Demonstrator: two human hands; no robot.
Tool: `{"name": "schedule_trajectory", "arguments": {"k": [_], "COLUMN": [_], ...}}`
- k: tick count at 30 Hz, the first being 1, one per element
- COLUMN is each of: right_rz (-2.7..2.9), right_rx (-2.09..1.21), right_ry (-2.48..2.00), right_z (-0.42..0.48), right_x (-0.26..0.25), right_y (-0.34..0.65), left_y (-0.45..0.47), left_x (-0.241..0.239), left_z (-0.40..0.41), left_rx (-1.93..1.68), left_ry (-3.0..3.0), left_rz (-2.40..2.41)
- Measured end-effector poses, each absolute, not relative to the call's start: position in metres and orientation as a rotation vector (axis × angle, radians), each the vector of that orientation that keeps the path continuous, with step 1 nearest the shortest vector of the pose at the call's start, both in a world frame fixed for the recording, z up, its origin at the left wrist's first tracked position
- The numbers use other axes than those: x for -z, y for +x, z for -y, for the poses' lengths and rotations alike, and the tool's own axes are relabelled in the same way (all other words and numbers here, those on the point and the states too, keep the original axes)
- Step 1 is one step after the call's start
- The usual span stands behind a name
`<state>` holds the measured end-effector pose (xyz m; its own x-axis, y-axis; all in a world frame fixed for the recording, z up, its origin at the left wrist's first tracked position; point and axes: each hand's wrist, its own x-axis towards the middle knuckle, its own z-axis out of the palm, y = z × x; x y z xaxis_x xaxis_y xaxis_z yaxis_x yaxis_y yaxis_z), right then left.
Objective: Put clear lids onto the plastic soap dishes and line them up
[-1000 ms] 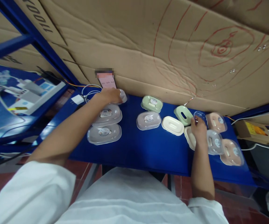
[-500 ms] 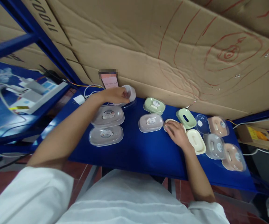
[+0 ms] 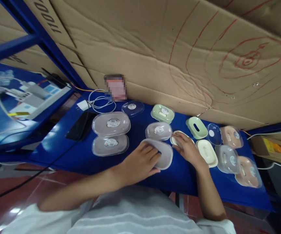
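My left hand (image 3: 140,162) is closed around the edge of a pale grey soap dish part (image 3: 167,155), held tilted above the table near its front. My right hand (image 3: 188,150) lies over a cream soap dish part (image 3: 175,139), its fingers curled on it and hiding much of it. Just right of that hand rests a cream dish (image 3: 207,152) with a raised middle. A green slotted piece (image 3: 197,127) sits behind it. Left of the right hand is a grey soap dish (image 3: 158,131) under a clear labelled lid.
Two grey lidded dishes (image 3: 111,124) lie at left, near a loose clear lid (image 3: 132,108). A green lidded dish (image 3: 163,113) is by the cardboard wall (image 3: 140,58). Pink dishes (image 3: 249,172) are at right. A charger (image 3: 83,105), cable and dark phone-like object (image 3: 80,126) lie left.
My left hand has brought the pale grey part from the back left of the table toward me and rightward. My right hand stays on the cream part.
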<state>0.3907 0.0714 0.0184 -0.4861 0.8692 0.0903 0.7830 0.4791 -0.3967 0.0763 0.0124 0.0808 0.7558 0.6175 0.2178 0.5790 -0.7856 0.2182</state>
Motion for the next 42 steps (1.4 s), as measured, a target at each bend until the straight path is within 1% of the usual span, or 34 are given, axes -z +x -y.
{"name": "schedule_trajectory", "arguments": {"k": [3, 6, 8, 11, 14, 18, 22, 25, 29, 32, 35, 38, 42], "right_rz": [2.477, 2.521, 2.535, 2.527, 2.531, 2.501, 2.335, 2.226, 2.242, 2.281, 2.165, 2.016, 2.128], "right_rx": [-0.582, -0.752, -0.804, -0.763, -0.775, -0.843, -0.654, -0.518, -0.584, -0.662, -0.552, -0.374, -0.303], "right_ry": [-1.411, -1.348, -1.292, -1.271, -1.239, -1.21, -1.371, -1.459, -1.403, -1.244, -1.179, -1.304, -1.388], "right_z": [-0.059, -0.048, -0.044, -0.042, -0.042, -0.037, -0.012, 0.014, 0.037, 0.041, 0.039, 0.037, 0.04], "right_x": [-0.028, -0.036, -0.038, -0.04, -0.042, -0.038, -0.019, -0.006, -0.006, -0.014, -0.023, -0.029, -0.029], "right_y": [0.385, 0.373, 0.362, 0.35, 0.349, 0.361, 0.366, 0.359, 0.343, 0.331, 0.329, 0.335, 0.338], "left_y": [0.072, 0.066, 0.061, 0.052, 0.047, 0.045, 0.04, 0.037, 0.043, 0.047, 0.049, 0.051, 0.065], "left_x": [-0.041, -0.021, -0.024, -0.039, -0.051, -0.044, -0.03, -0.024, -0.024, -0.022, -0.017, -0.012, -0.012], "left_z": [0.012, 0.022, 0.02, 0.011, 0.003, 0.009, 0.023, 0.032, 0.038, 0.035, 0.03, 0.027, 0.025], "left_rx": [-0.399, -0.447, -0.53, -0.625, -0.558, -0.405, -0.426, -0.629, -0.948, -1.077, -1.108, -1.109, -1.058], "left_ry": [2.708, 2.679, 2.661, 2.6, 2.593, 2.612, 2.559, 2.481, 2.326, 2.282, 2.289, 2.282, 2.364], "left_rz": [-1.066, -1.162, -1.171, -1.21, -1.281, -1.206, -1.267, -1.306, -1.31, -1.292, -1.295, -1.288, -1.137]}}
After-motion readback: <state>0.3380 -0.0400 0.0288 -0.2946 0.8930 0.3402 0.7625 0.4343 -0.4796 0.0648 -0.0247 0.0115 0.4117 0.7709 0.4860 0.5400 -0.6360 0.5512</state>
